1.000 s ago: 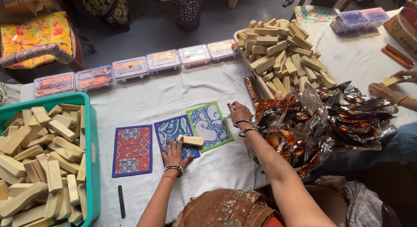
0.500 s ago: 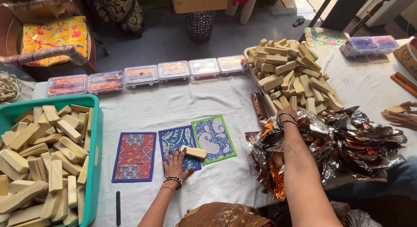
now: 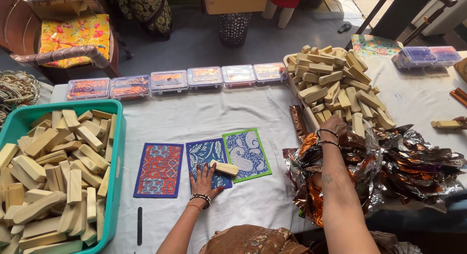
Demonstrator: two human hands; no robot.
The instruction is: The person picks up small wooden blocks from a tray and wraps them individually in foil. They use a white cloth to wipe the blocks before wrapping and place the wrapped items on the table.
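Pinning the blue card [image 3: 208, 162] flat with open fingers, the left hand [image 3: 205, 178] steadies it while the right hand [image 3: 334, 125], fingers hidden, reaches the blocks [image 3: 335, 86].

A home craft workshop, it looks like: a cloth-covered table [image 3: 204, 113] carries a teal tub [image 3: 116, 152] of pale wooden blocks [image 3: 53, 176], another heap [image 3: 335, 88], crumpled metallic foil [image 3: 413, 166], and a row of clear lidded boxes [image 3: 170, 81], beside a cushioned chair [image 3: 73, 35].
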